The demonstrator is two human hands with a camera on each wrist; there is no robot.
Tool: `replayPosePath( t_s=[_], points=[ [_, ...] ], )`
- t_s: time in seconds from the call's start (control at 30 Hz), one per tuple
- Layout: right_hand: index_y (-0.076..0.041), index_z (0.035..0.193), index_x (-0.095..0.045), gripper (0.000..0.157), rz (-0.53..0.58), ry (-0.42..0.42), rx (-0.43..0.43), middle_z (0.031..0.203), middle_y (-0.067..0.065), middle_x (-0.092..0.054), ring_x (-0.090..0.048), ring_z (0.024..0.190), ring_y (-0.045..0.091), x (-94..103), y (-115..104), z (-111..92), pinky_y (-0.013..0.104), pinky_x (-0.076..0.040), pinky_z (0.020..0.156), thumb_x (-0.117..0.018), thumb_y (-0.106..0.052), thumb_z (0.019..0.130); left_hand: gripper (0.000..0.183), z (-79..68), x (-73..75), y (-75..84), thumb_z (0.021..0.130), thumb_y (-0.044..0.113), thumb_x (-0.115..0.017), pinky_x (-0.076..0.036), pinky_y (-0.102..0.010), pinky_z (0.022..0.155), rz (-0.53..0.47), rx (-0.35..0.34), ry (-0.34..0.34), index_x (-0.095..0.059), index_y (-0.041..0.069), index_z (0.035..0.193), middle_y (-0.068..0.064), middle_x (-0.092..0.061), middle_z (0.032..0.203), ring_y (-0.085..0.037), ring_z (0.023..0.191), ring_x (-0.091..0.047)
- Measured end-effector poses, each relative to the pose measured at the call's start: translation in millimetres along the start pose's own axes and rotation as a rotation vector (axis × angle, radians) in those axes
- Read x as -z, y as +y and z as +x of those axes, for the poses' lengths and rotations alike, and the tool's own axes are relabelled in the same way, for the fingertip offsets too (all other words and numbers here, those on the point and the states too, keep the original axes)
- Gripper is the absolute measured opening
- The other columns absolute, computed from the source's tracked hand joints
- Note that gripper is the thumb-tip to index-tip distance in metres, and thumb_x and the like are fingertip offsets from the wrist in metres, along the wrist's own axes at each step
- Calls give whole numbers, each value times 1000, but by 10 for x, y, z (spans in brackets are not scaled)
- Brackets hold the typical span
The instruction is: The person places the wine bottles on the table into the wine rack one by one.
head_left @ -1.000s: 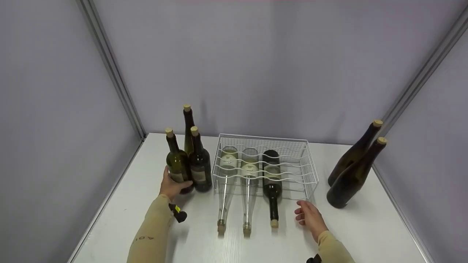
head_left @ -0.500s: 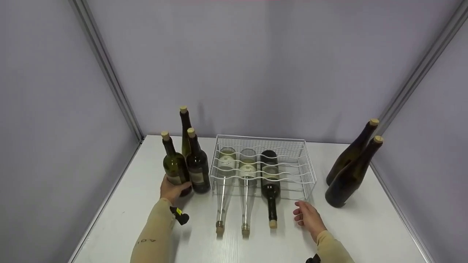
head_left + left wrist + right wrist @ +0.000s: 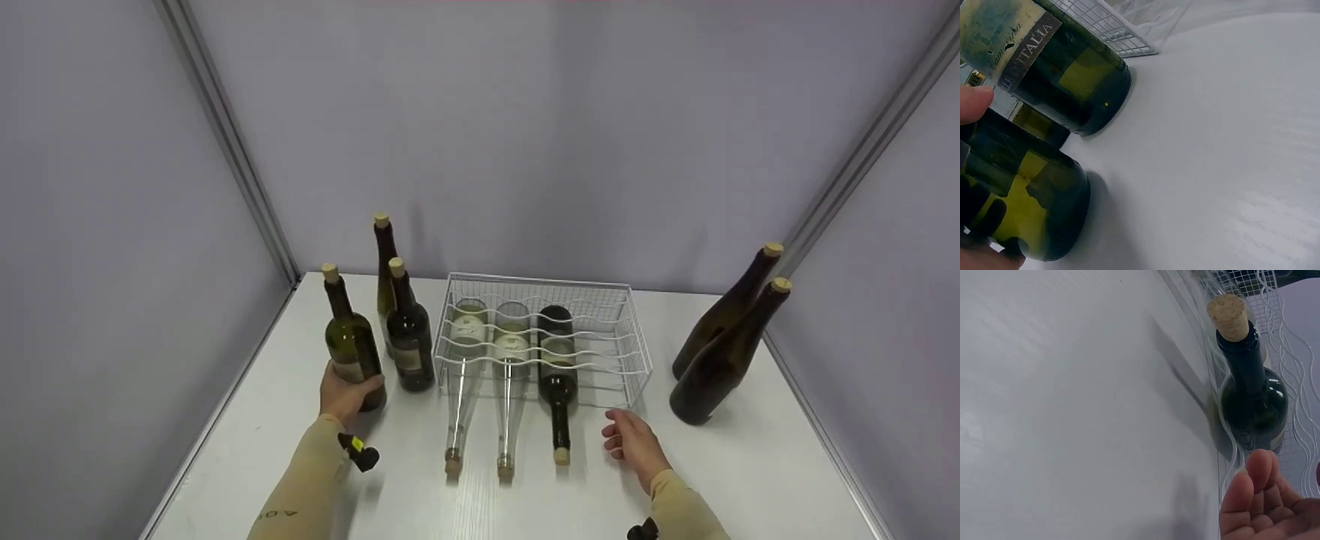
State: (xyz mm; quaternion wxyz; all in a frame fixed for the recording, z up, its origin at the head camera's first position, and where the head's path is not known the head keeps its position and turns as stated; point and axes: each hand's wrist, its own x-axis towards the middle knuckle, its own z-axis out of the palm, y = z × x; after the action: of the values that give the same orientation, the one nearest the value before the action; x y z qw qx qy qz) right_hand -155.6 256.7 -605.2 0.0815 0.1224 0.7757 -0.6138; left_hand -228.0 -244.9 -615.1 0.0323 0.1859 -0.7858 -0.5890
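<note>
I have left hand (image 3: 343, 396) gripping green bottle (image 3: 346, 337), axis upright; wire rack (image 3: 600, 294) right of grip, nearer empty right hand (image 3: 634, 444).

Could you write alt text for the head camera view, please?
A person's left hand grips a corked green bottle. The right hand, holding nothing, is near a white wire rack where two clear bottles and one dark bottle lie. Two other corked bottles stand left of the rack, two more to its right.

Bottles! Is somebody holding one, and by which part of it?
The left grip holds the leftmost bottle round its lower body. The right grip holds nothing.
</note>
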Motion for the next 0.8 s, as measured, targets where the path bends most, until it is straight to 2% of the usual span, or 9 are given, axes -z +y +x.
replayPosePath(
  t_s=[0.13,0.27,0.47,0.53,0.7,0.8],
  points=[
    [4,130,-48,48,7,-6,-2,97,12,-58,-59,81,21,-1,-3,-6,32,-50,68,-36,-36,105,97,-102,70,47,74,26,-84,-22,-48,113,-7,-55,7,-25,11,150,-15,-35,148,-32,138,-31],
    [3,130,-48,48,-3,-2,-7,98,12,-58,-59,82,21,26,-8,-16,33,-51,70,-36,-36,105,95,-216,146,131,72,27,-86,-23,-49,112,8,-139,-29,-30,15,147,-10,-40,146,-29,136,-34],
    [2,131,-49,50,-37,2,-29,99,12,-57,-59,84,21,90,8,-32,33,-51,71,-33,-38,105,90,-388,260,332,67,46,-86,-33,-51,106,153,-289,-72,-39,17,138,-6,-51,134,-26,126,-46],
    [2,131,-49,49,-37,3,-38,99,12,-57,-58,84,21,107,18,-35,33,-51,71,-33,-37,105,86,-458,285,394,66,47,-86,-38,-51,102,198,-347,-82,-43,16,134,-6,-55,127,-26,120,-51],
    [2,130,-48,49,-22,6,-35,99,11,-57,-58,83,21,133,7,-47,32,-50,71,-34,-37,105,75,-640,273,523,65,40,-89,-47,-48,91,234,-477,-131,-53,14,125,-2,-63,111,-21,103,-60],
    [2,131,-48,49,-16,6,-23,99,11,-57,-58,84,21,138,-23,-48,32,-51,71,-34,-38,105,75,-732,223,586,63,40,-90,-50,-44,85,247,-553,-144,-55,13,124,1,-65,105,-17,95,-61]
  ],
)
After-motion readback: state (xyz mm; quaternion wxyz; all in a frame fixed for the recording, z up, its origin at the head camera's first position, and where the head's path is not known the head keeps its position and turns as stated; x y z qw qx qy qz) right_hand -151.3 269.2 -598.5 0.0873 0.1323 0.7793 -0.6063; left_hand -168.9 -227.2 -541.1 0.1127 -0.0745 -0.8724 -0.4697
